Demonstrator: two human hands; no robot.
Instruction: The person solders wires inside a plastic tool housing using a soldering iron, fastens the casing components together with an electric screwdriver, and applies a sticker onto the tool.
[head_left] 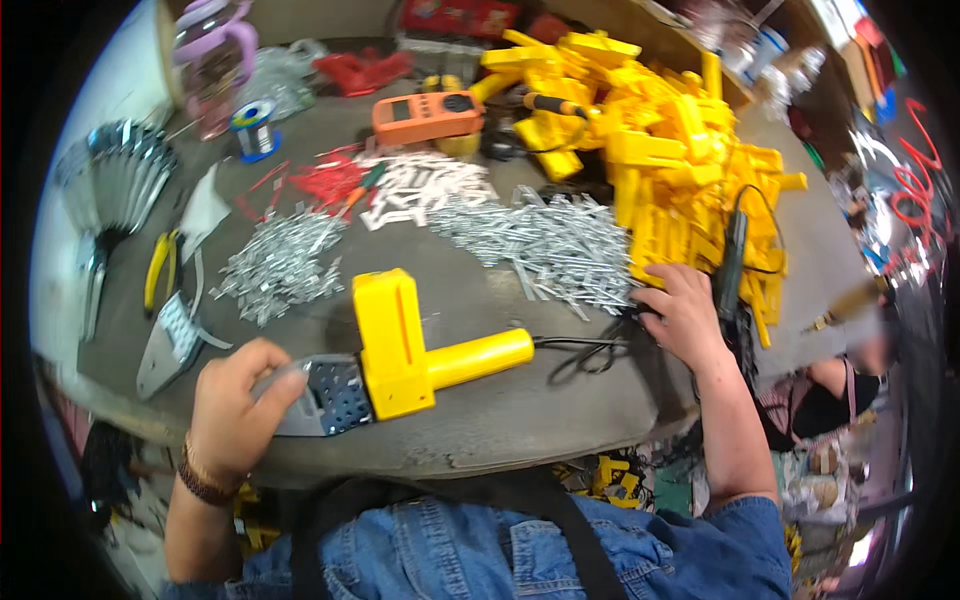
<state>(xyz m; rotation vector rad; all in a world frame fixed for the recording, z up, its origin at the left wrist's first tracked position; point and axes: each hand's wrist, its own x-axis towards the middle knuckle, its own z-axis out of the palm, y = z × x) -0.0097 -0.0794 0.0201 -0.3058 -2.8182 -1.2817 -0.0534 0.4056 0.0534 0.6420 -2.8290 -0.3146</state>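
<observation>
A yellow-handled power tool [400,345] lies on the table in front of me, its handle pointing right and a black cord [590,343] running from the handle's end. My left hand [240,400] is closed on its flat metal head [335,395], thumb on top; the part nearest the guard is perforated. My right hand [685,315] reaches to the front edge of a heap of yellow plastic housings [655,130], fingers apart, beside a pile of thin metal pins [560,245]. Whether its fingertips touch a housing or the cord is hard to tell.
Small metal pieces [280,265], white parts [430,185], a screwdriver [362,190] and an orange multimeter [427,117] lie behind the tool. At left are yellow-handled pliers [161,270], another metal head [168,345] and fanned metal plates [115,180]. A dark-handled tool [733,265] lies at right.
</observation>
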